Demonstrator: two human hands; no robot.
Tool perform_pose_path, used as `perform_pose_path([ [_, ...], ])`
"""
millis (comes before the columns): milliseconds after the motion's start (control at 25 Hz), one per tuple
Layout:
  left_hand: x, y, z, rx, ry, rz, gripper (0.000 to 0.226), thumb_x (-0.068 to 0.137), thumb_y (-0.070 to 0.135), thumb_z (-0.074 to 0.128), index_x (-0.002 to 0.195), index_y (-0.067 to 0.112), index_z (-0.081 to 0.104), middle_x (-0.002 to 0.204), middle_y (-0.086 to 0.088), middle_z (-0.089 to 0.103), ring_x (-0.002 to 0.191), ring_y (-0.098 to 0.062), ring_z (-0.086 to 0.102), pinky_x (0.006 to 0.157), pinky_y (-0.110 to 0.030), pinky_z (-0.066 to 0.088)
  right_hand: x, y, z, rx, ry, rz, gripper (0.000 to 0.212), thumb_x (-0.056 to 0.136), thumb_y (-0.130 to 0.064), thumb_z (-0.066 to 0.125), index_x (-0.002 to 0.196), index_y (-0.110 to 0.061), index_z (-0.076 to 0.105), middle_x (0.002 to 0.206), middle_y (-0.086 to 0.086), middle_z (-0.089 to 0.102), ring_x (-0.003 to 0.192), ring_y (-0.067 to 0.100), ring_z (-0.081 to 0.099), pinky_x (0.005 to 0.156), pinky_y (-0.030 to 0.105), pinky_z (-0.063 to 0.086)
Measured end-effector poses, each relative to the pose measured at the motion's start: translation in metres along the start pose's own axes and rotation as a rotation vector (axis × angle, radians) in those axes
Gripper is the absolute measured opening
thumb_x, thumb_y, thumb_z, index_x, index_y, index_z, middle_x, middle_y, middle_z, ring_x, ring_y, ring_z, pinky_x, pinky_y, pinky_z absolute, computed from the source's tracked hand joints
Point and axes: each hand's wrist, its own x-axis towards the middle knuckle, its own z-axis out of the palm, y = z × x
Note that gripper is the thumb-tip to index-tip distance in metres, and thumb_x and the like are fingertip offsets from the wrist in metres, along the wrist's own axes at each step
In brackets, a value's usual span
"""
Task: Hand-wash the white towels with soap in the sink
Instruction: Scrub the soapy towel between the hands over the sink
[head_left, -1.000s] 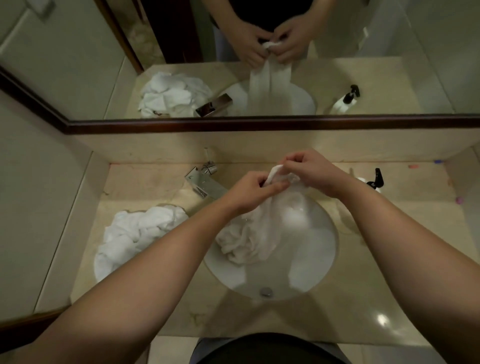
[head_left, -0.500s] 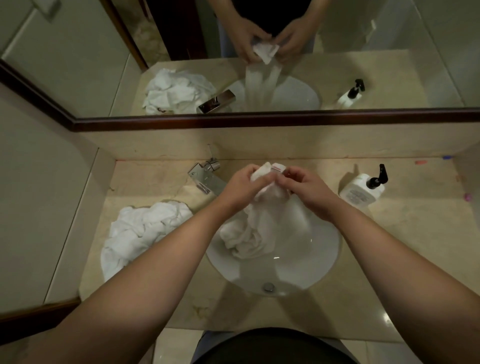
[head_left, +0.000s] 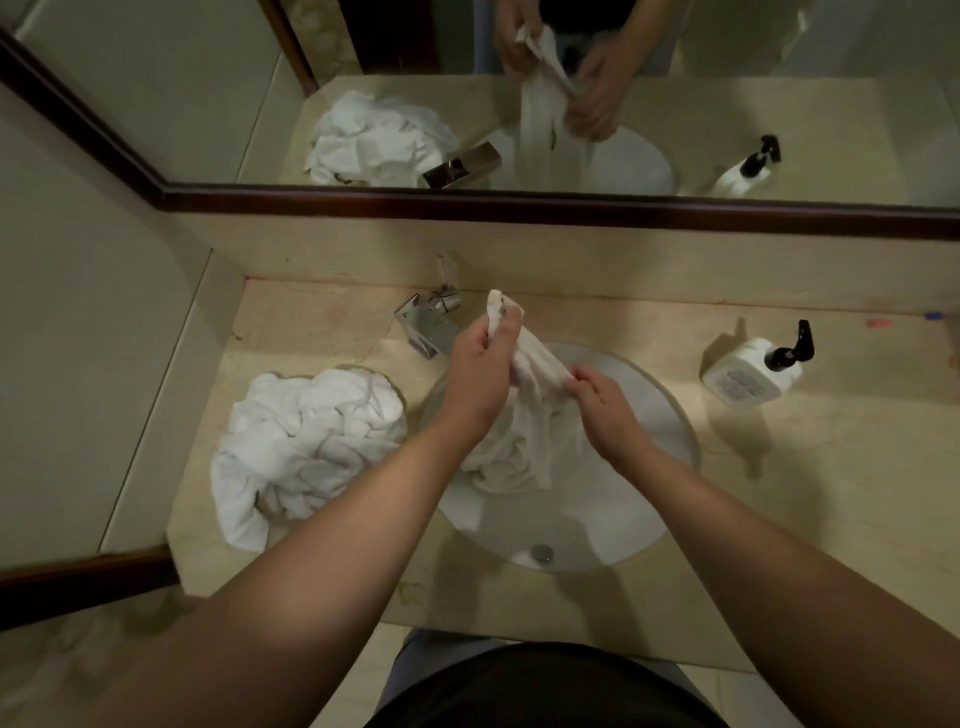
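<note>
Towel (head_left: 524, 441), limp wet terry, pinched by left hand (head_left: 480, 371) & right hand (head_left: 605, 410) over round sink (head_left: 649, 499).

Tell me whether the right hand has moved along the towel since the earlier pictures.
Yes. The right hand has slid down the towel, away from the faucet and the left hand, toward the drain.

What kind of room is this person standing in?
Most likely a bathroom. A round white sink is sunk into a beige stone counter, with a chrome faucet behind it, a wide framed mirror on the wall and a pump soap bottle alongside.
</note>
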Motion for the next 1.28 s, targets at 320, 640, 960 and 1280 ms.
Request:
perform_pose_path([
  [320, 0.009, -0.001, -0.033, 0.140, -0.225, -0.194, 0.039, 0.076, 0.047, 0.081, 0.094, 0.015, 0.067, 0.085, 0.002, 0.073, 0.077, -0.011, 0.069, 0.068, -0.031, 0.055, 0.002, -0.074, -0.031, 0.104, 0.009, -0.138, 0.020, 0.097, -0.012, 0.056, 0.081, 0.000, 0.062, 0.069, 0.002, 0.055, 0.061, 0.007, 0.050, 0.057, 0.019, 0.041],
  [640, -0.002, 0.078, -0.006, -0.204, -0.297, -0.048, 0.042, 0.096, 0.033, 0.064, 0.116, -0.003, 0.065, 0.110, -0.024, 0.071, 0.102, -0.038, 0.070, 0.089, -0.047, 0.057, -0.003, -0.147, -0.076, 0.135, 0.028, -0.348, 0.013, 0.095, -0.016, 0.063, 0.088, -0.007, 0.071, 0.070, -0.006, 0.066, 0.065, 0.004, 0.059, 0.061, 0.018, 0.048],
  [960, -0.017, 0.089, 0.012, -0.239, -0.196, -0.004, 0.034, 0.097, 0.039, 0.061, 0.096, 0.005, 0.063, 0.091, -0.017, 0.068, 0.090, -0.031, 0.069, 0.092, -0.053, 0.054, -0.007, -0.057, -0.068, -0.009, -0.045, -0.162, 0.048, 0.095, -0.054, 0.051, 0.092, -0.008, 0.067, 0.087, 0.009, 0.067, 0.077, 0.019, 0.060, 0.075, 0.033, 0.046],
  [1280, -0.012, 0.066, 0.008, -0.020, -0.005, 0.064, 0.047, 0.096, 0.039, 0.063, 0.076, -0.003, 0.056, 0.067, -0.013, 0.053, 0.064, -0.016, 0.054, 0.065, -0.031, 0.048, -0.007, -0.016, -0.080, -0.071, -0.049, 0.008, 0.036, 0.095, -0.046, 0.057, 0.106, -0.012, 0.060, 0.093, -0.002, 0.063, 0.081, 0.011, 0.058, 0.062, 0.015, 0.044],
])
